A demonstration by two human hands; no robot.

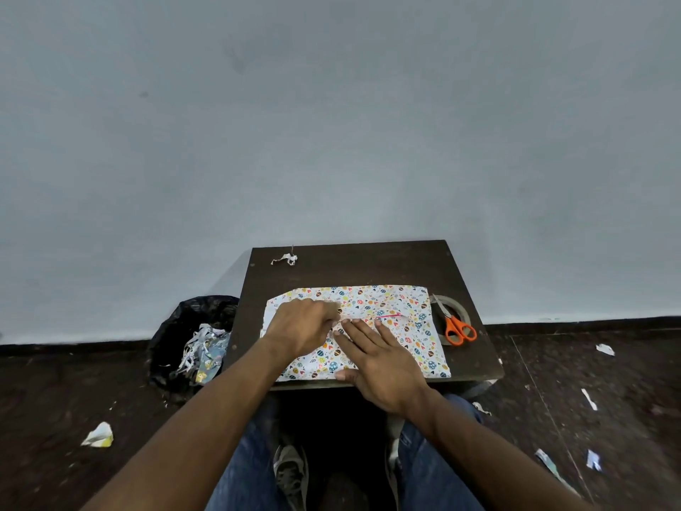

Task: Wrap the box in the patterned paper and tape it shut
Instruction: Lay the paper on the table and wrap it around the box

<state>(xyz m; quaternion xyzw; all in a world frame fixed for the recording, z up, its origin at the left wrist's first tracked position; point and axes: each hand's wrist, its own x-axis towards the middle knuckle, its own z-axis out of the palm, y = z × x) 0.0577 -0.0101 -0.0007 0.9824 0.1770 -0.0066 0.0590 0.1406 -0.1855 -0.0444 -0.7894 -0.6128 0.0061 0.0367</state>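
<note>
On the counter (353,267) | patterned paper (401,307) being pressed flat by right hand (383,366), fingers straight | being pinched by left hand (302,328), fingers curled

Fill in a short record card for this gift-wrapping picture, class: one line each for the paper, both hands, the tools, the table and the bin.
paper: patterned wrapping paper folded over on the table, box hidden
left hand: fingers curled at the paper's seam; whether they pinch it is unclear
right hand: flat on the paper, fingers straight, pressing down
tools: orange-handled scissors lying across a tape roll, right of the paper
table: small dark table, paper scrap at far left corner
bin: black-lined bin left of table, holding paper offcuts
</note>
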